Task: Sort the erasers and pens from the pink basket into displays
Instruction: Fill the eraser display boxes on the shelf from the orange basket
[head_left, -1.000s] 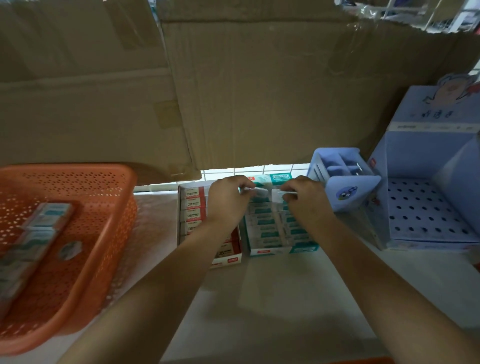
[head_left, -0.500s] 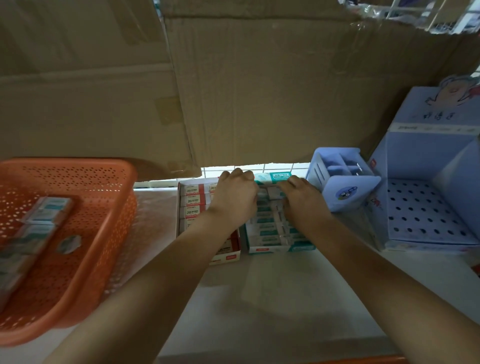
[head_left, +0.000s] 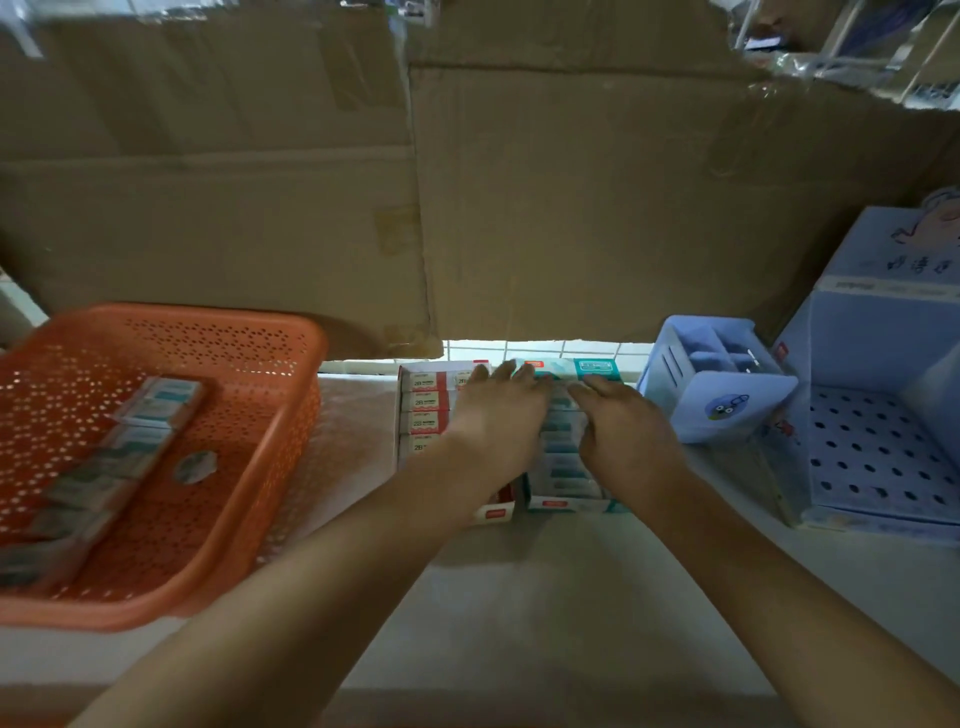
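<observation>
Beneath a cardboard wall (head_left: 571, 208), your bench (head_left: 545, 597) carries the pink basket (head_left: 296, 426) at left, packaged erasers (head_left: 140, 441) lying inside it, and a blue pen display (head_left: 883, 338) at right. Between them, your left hand (head_left: 498, 421) and right hand (head_left: 623, 431) lie flat, fingers loose and gripping nothing, over the teal eraser display (head_left: 563, 475), beside a red-and-white eraser box (head_left: 423, 410).

Taped cardboard backdrop (head_left: 597, 197) (white tiles (head_left: 545, 346) below)
</observation>
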